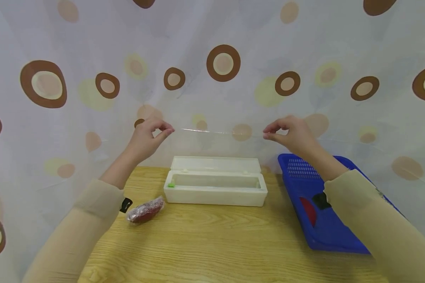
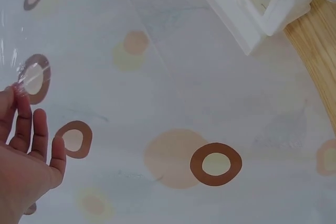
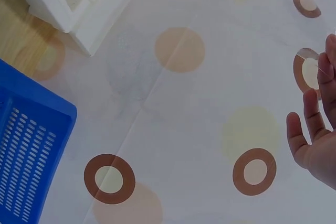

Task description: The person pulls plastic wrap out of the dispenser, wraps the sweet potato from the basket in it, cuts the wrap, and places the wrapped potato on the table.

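Note:
Clear plastic film [image 1: 207,131] stretches in mid-air between the two hands, its upper edge a thin shiny line in the head view. My left hand [image 1: 149,137] pinches one end between thumb and forefinger. At the opposite end, my right hand [image 1: 292,133] pinches the film the same way. In the left wrist view, the film [image 2: 11,51] catches the light above the fingertips, and the other fingers spread loosely. Below the film stands a long white box [image 1: 216,197], lid raised at the back, with a small green piece [image 1: 171,185] on its left end.
On the wooden table [image 1: 212,243], a dark red item wrapped in clear film [image 1: 146,211] lies left of the box. To the right, under my right forearm, sits a blue basket [image 1: 313,241] with a red object [image 1: 307,211] inside. A patterned curtain [image 1: 212,102] hangs behind.

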The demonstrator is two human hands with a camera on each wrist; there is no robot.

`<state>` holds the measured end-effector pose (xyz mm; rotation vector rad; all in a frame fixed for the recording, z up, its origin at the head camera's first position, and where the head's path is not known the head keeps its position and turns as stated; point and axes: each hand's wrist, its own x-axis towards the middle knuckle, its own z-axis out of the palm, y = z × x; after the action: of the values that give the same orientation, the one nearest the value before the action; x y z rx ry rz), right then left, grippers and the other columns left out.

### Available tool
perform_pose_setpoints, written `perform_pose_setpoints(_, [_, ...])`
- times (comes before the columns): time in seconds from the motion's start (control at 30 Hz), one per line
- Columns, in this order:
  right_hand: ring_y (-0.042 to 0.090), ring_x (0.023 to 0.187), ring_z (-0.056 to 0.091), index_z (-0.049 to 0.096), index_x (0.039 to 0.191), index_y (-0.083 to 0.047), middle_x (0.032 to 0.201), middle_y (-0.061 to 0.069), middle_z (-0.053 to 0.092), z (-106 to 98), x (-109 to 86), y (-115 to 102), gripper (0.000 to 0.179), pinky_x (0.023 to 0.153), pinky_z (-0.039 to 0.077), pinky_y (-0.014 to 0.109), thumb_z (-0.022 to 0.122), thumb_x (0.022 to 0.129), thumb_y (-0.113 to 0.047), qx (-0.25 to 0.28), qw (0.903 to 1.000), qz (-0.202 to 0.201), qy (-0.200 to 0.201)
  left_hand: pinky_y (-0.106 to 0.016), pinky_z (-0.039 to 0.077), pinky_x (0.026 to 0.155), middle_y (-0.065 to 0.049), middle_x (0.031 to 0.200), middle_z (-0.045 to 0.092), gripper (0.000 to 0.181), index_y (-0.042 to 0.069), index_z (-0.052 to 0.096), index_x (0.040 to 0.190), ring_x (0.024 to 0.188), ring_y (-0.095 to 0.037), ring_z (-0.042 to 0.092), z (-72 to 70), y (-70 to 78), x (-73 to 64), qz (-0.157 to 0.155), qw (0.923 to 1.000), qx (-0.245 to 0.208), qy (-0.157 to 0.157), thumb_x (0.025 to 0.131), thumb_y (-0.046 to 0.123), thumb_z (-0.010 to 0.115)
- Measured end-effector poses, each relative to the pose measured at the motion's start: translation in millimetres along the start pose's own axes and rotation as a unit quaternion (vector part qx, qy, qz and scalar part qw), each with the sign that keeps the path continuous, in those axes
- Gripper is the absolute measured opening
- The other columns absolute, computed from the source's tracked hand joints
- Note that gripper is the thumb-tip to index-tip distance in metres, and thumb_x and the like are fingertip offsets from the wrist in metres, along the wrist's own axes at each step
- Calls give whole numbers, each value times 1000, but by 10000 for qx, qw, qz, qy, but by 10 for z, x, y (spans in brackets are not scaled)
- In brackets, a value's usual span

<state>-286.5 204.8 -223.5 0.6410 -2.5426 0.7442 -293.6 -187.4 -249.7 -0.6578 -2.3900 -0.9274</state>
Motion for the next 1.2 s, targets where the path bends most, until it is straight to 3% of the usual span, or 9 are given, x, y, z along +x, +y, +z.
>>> perform_pose_setpoints(0.3, [18, 90, 51, 72, 86, -12, 88, 4, 67, -65, -221, -84, 8, 79, 39, 39, 73, 83, -19, 167, 9992, -274, -220, -47, 44, 89, -2, 104, 66, 19, 12, 69, 100, 103, -20, 55, -89, 93, -259, -61, 9997, -53, -211, 93, 27, 59])
perform_pose_setpoints(0.47, [14, 91, 55, 71, 87, -17, 89, -1, 66, -74, -383, -108, 6, 83, 43, 42, 72, 84, -22, 176, 9987, -404, -272, -43, 44, 85, 0, 99, 66, 16, 14, 69, 102, 98, -17, 56, -105, 125, -407, 76, 9998, -88, -174, 93, 25, 61])
perform_pose_setpoints(0.53, [10, 91, 56, 70, 86, -21, 88, -6, 65, -69, -449, -110, 4, 82, 45, 36, 73, 83, -22, 113, 9985, -502, -207, -41, 42, 83, 0, 96, 65, 15, 14, 67, 102, 94, -16, 55, -108, 139, -466, 105, 9998, -115, -126, 92, 24, 62])
perform_pose_setpoints(0.7, [0, 81, 55, 70, 83, -26, 82, -15, 65, -26, -610, -101, 18, 70, 44, 17, 77, 77, -10, 236, 9936, -1105, -54, -36, 44, 82, 2, 93, 62, 10, 16, 64, 96, 92, -12, 55, -129, 181, -650, 158, 9995, -251, -136, 89, 22, 66])
perform_pose_setpoints(0.8, [0, 78, 53, 70, 83, -26, 80, -16, 64, -6, -715, -98, 25, 66, 43, 15, 78, 74, -5, 345, 9889, -1446, -63, -31, 45, 79, 5, 93, 63, 6, 17, 63, 91, 92, -10, 55, -132, 200, -769, 201, 9990, -342, -213, 88, 19, 67])
perform_pose_setpoints(0.93, [0, 83, 51, 69, 84, -29, 83, -17, 62, 11, -847, -121, 28, 71, 40, 13, 79, 73, -6, 279, 9883, -1499, -22, -29, 46, 76, 7, 91, 65, 5, 17, 64, 89, 87, -9, 57, -125, 199, -894, 349, 9975, -518, -327, 87, 14, 68])
perform_pose_setpoints(1.2, [0, 85, 52, 68, 86, -28, 86, -13, 61, 108, -1073, -130, 36, 72, 41, 11, 81, 68, 1, 677, 9847, -1602, -110, -26, 47, 81, 11, 92, 64, 7, 23, 64, 91, 90, -7, 58, -69, 215, -1231, 173, 9953, -662, -680, 89, 17, 66])
